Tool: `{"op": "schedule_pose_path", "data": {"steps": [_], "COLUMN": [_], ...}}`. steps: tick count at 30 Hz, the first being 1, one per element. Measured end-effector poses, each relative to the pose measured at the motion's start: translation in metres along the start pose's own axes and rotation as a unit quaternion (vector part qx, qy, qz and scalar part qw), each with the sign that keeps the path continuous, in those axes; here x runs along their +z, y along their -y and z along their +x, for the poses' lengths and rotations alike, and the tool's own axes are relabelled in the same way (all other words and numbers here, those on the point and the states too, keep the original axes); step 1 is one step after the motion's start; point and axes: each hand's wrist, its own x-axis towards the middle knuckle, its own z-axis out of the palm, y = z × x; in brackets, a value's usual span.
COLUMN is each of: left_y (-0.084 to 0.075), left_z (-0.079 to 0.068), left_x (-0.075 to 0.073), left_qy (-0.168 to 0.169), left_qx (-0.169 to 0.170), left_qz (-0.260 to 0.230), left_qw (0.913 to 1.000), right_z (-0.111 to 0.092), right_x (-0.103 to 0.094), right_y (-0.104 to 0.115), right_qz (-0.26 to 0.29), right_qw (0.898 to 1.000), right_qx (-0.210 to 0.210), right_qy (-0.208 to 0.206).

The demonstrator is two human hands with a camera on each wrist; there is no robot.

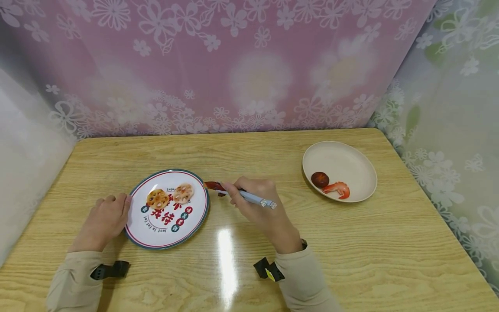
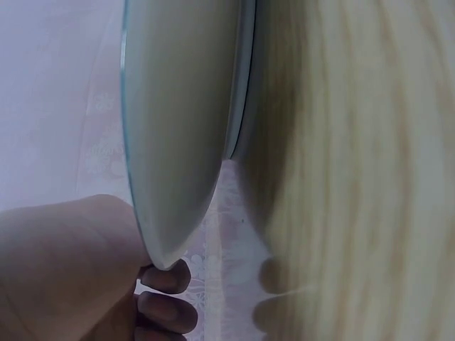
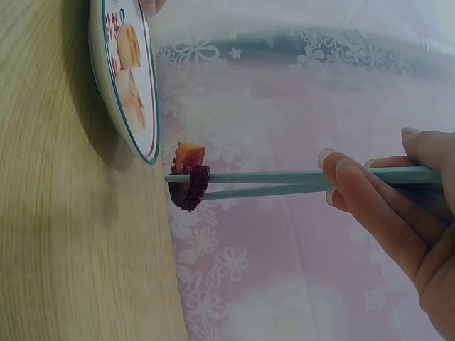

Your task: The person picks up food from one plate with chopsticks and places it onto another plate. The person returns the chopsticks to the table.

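Observation:
My left hand grips the left rim of a white plate with red lettering and a blue edge. In the left wrist view, the thumb and curled fingers meet at the plate rim. Two lotus root slices lie on it, one browned and one paler. With my right hand I hold pale blue chopsticks. Their tips pinch a dark red piece of octopus tentacle, bumpy with suckers and orange at one end. The piece is just off the plate's right rim, above the table.
A beige oval dish stands at the right rear of the wooden table. It holds a shrimp and a dark brown round food item. A pink floral cloth hangs behind the table.

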Motion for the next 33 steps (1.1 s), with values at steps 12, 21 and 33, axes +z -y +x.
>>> {"op": "schedule_pose_path", "data": {"steps": [12, 21, 33], "left_y": [0.001, -0.001, -0.002], "left_z": [0.002, 0.003, 0.003], "left_x": [0.0, 0.0, 0.0], "left_qy": [0.019, 0.032, 0.024], "left_qx": [-0.012, -0.025, -0.022], "left_qz": [0.0, 0.003, 0.001], "left_qw": [0.9997, 0.9992, 0.9995], "right_z": [0.0, -0.001, -0.001], "right_x": [0.016, 0.025, 0.03], "right_y": [0.009, 0.012, 0.015], "right_qz": [0.024, 0.005, 0.044], "right_qw": [0.998, 0.996, 0.992], "right_qx": [-0.016, -0.055, -0.045], "right_qy": [0.05, 0.077, 0.109]}}
